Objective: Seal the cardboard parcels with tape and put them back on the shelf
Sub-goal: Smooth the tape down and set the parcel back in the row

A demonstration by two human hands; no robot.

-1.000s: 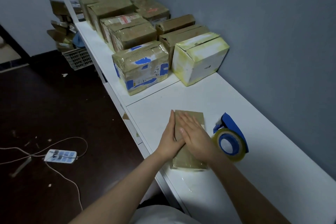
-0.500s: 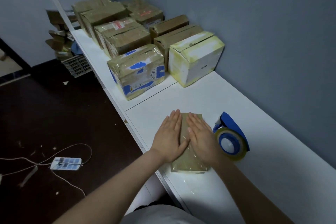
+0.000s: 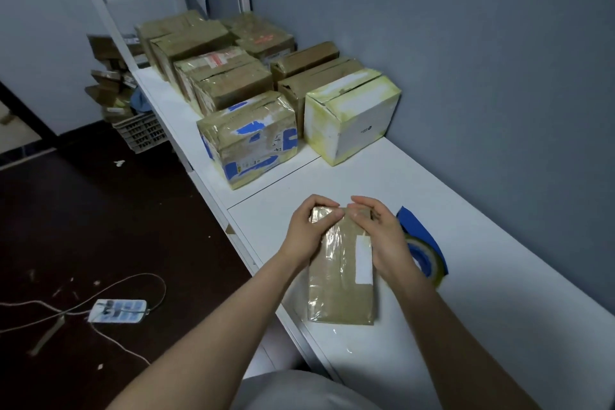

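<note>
I'm gripping the parcel [image 3: 339, 293] at its far end with both hands. My left hand [image 3: 307, 230] is curling its fingers over the far left corner, and my right hand [image 3: 382, 236] is doing the same at the far right. The parcel is lying flat on the shelf [image 3: 482, 210], near the front edge, its long axis running straight away from me, so its bulk is trailing back from the grip. The tape dispenser [image 3: 426, 253] is sitting just beside it, nearer my right hand. The other parcels [image 3: 248, 140] are waiting ahead-left, which is where I judge this one is heading.
</note>
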